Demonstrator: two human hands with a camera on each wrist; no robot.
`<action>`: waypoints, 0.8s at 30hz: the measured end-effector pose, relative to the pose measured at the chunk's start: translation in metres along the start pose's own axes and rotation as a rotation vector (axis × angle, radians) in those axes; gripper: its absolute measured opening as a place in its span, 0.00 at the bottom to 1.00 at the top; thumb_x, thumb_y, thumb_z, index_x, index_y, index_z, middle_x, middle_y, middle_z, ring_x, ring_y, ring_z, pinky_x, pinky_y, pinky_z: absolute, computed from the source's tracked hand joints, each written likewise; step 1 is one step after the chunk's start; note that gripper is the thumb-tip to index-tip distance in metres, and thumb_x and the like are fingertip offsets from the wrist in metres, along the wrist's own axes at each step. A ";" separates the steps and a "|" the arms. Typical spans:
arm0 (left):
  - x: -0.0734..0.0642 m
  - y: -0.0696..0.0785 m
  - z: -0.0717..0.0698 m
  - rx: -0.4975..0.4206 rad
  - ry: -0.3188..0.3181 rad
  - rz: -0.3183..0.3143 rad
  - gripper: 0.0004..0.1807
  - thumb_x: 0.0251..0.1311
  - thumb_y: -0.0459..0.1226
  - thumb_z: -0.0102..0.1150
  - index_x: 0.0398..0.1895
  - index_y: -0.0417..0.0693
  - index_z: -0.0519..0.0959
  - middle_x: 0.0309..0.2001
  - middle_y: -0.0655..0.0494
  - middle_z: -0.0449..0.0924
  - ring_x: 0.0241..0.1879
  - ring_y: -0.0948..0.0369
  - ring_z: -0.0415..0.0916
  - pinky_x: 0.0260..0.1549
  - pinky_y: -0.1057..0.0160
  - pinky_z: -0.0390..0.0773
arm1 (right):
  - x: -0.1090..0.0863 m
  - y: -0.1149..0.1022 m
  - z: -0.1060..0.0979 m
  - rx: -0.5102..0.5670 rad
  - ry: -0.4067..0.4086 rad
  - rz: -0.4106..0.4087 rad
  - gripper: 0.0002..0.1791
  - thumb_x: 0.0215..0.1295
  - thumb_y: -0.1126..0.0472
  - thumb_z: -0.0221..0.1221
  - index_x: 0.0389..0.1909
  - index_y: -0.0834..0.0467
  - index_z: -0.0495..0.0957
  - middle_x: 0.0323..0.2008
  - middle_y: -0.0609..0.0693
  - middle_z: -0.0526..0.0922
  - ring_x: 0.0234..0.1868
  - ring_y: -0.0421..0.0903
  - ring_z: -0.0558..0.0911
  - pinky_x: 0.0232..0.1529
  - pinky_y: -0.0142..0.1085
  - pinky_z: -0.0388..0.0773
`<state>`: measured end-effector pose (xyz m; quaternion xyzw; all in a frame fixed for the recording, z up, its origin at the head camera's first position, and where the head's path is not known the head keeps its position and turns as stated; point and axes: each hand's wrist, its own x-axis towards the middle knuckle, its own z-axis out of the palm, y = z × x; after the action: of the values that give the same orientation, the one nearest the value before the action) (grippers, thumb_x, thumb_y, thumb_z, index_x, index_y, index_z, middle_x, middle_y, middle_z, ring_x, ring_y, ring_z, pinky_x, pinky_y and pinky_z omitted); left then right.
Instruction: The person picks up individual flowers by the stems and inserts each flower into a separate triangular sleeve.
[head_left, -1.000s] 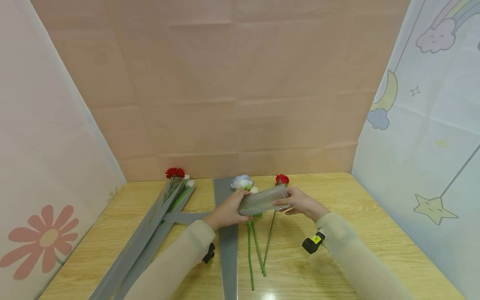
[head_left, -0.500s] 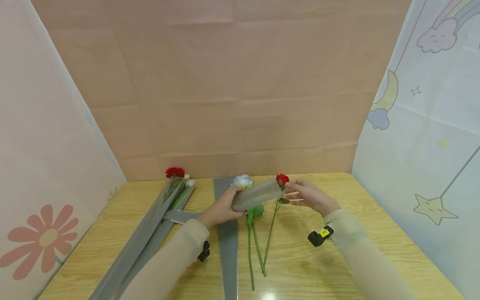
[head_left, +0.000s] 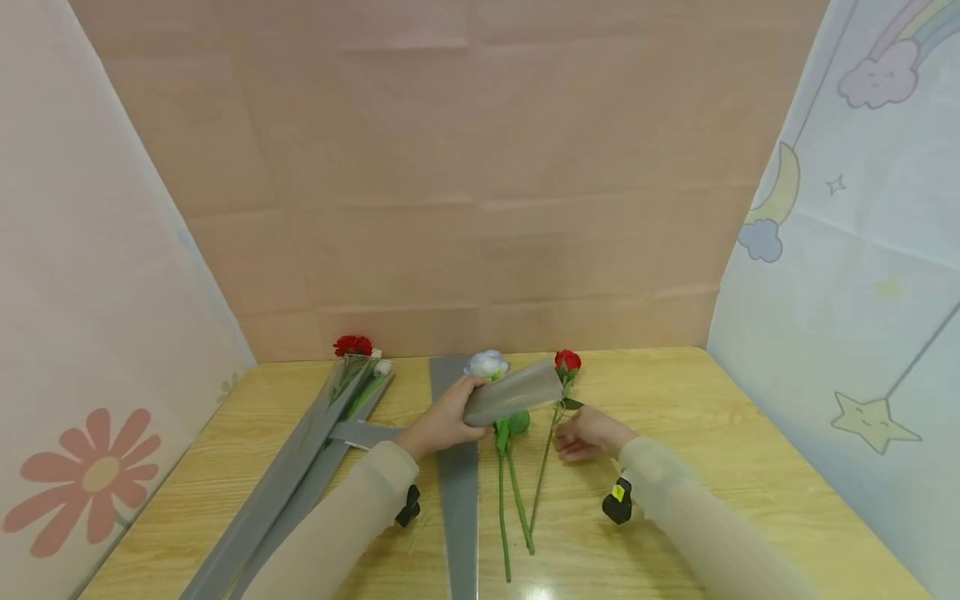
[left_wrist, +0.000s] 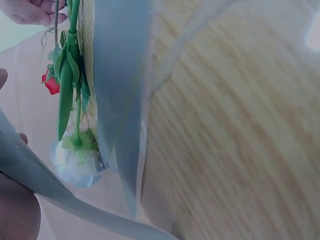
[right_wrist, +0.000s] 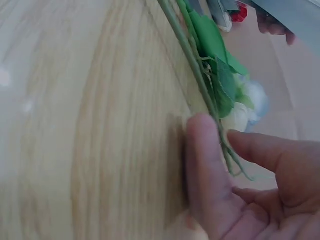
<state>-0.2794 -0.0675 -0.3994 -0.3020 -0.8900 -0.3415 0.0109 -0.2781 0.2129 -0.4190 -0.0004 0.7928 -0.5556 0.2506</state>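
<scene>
In the head view my left hand grips a grey translucent flower sleeve, its mouth held round and facing right. The sleeve's narrow tail sticks out left of the hand. A red rose lies beyond the sleeve's mouth, its thin stem running toward me. My right hand is at that stem; in the right wrist view the stem passes between thumb and forefinger, with a small gap showing beside the thumb. Left of the rose lie a pale blue flower and green stems, partly hidden by the sleeve.
A flat grey sleeve lies lengthwise mid-table. To its left are long grey sleeves with a red carnation and white buds in them. Fabric walls surround the wooden table on the far, left and right sides.
My right hand has left the sleeve's mouth, moved out past the rose, then come down and toward me to its stem. My left hand has shifted the sleeve slightly left.
</scene>
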 end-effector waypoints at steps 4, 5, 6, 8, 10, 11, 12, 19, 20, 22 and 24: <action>0.000 0.002 0.002 -0.011 -0.006 -0.005 0.36 0.54 0.40 0.70 0.65 0.47 0.64 0.57 0.51 0.68 0.51 0.57 0.71 0.52 0.52 0.73 | 0.007 0.005 0.002 0.127 0.028 0.009 0.14 0.71 0.64 0.53 0.44 0.74 0.77 0.26 0.52 0.83 0.25 0.41 0.83 0.31 0.33 0.82; 0.000 0.002 0.002 -0.010 -0.006 -0.006 0.36 0.54 0.40 0.70 0.64 0.47 0.64 0.57 0.51 0.69 0.51 0.57 0.71 0.52 0.52 0.73 | 0.008 0.006 0.002 0.155 0.037 0.014 0.14 0.71 0.64 0.53 0.45 0.74 0.77 0.27 0.52 0.83 0.25 0.41 0.83 0.31 0.33 0.82; 0.000 0.002 0.002 -0.011 -0.004 -0.005 0.36 0.54 0.39 0.70 0.64 0.47 0.64 0.57 0.51 0.69 0.51 0.56 0.71 0.52 0.52 0.73 | 0.008 0.006 0.002 0.178 0.048 0.019 0.14 0.71 0.64 0.54 0.45 0.73 0.77 0.26 0.52 0.83 0.25 0.41 0.84 0.31 0.32 0.82; 0.000 0.002 0.002 -0.009 -0.002 -0.004 0.36 0.54 0.39 0.70 0.64 0.46 0.64 0.57 0.51 0.69 0.51 0.56 0.71 0.52 0.51 0.74 | 0.009 0.006 0.003 0.205 0.056 0.012 0.14 0.70 0.64 0.55 0.45 0.74 0.77 0.26 0.52 0.83 0.25 0.40 0.84 0.31 0.32 0.82; 0.000 0.001 0.002 -0.004 0.001 -0.003 0.36 0.54 0.40 0.70 0.64 0.45 0.64 0.57 0.50 0.69 0.51 0.56 0.71 0.51 0.51 0.74 | 0.008 0.006 0.003 0.217 0.061 0.006 0.14 0.69 0.65 0.56 0.46 0.74 0.77 0.26 0.52 0.82 0.24 0.40 0.83 0.31 0.31 0.82; 0.000 0.001 0.002 -0.003 0.003 -0.003 0.36 0.54 0.40 0.70 0.64 0.45 0.64 0.57 0.50 0.69 0.52 0.56 0.71 0.51 0.51 0.74 | 0.008 0.005 0.003 0.223 0.069 0.007 0.14 0.69 0.65 0.56 0.45 0.74 0.77 0.25 0.52 0.83 0.24 0.40 0.83 0.30 0.31 0.82; 0.000 0.001 0.002 -0.002 0.003 -0.004 0.36 0.54 0.40 0.70 0.65 0.45 0.63 0.58 0.50 0.69 0.52 0.55 0.71 0.52 0.51 0.74 | 0.007 0.005 0.003 0.222 0.071 -0.002 0.14 0.68 0.65 0.57 0.45 0.74 0.77 0.25 0.52 0.82 0.24 0.40 0.83 0.30 0.30 0.82; 0.001 0.000 0.001 -0.018 0.014 -0.017 0.37 0.53 0.41 0.70 0.65 0.45 0.64 0.58 0.50 0.69 0.53 0.55 0.71 0.53 0.50 0.73 | -0.008 -0.011 -0.008 0.127 0.176 -0.192 0.14 0.70 0.64 0.55 0.46 0.74 0.76 0.33 0.53 0.85 0.31 0.39 0.84 0.36 0.33 0.83; 0.001 0.000 0.001 -0.019 0.017 -0.020 0.37 0.53 0.40 0.70 0.65 0.45 0.64 0.58 0.50 0.68 0.53 0.55 0.71 0.53 0.50 0.73 | -0.011 -0.016 -0.013 0.123 0.200 -0.242 0.15 0.71 0.63 0.55 0.47 0.74 0.75 0.35 0.53 0.85 0.32 0.39 0.84 0.38 0.34 0.83; 0.001 -0.001 0.000 -0.021 0.027 -0.027 0.37 0.54 0.41 0.70 0.65 0.44 0.63 0.58 0.50 0.68 0.53 0.54 0.71 0.53 0.50 0.73 | -0.020 -0.030 -0.023 0.142 0.271 -0.350 0.18 0.71 0.61 0.55 0.49 0.74 0.74 0.37 0.52 0.85 0.34 0.39 0.84 0.41 0.34 0.82; 0.001 -0.002 -0.001 -0.024 0.037 -0.037 0.38 0.54 0.40 0.70 0.66 0.44 0.63 0.58 0.49 0.68 0.53 0.54 0.71 0.53 0.50 0.73 | -0.029 -0.046 -0.034 0.181 0.364 -0.474 0.20 0.70 0.60 0.57 0.50 0.74 0.73 0.36 0.50 0.84 0.34 0.37 0.85 0.41 0.32 0.82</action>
<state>-0.2814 -0.0681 -0.3996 -0.2793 -0.8909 -0.3578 0.0174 -0.2790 0.2335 -0.3586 -0.0638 0.7499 -0.6577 -0.0329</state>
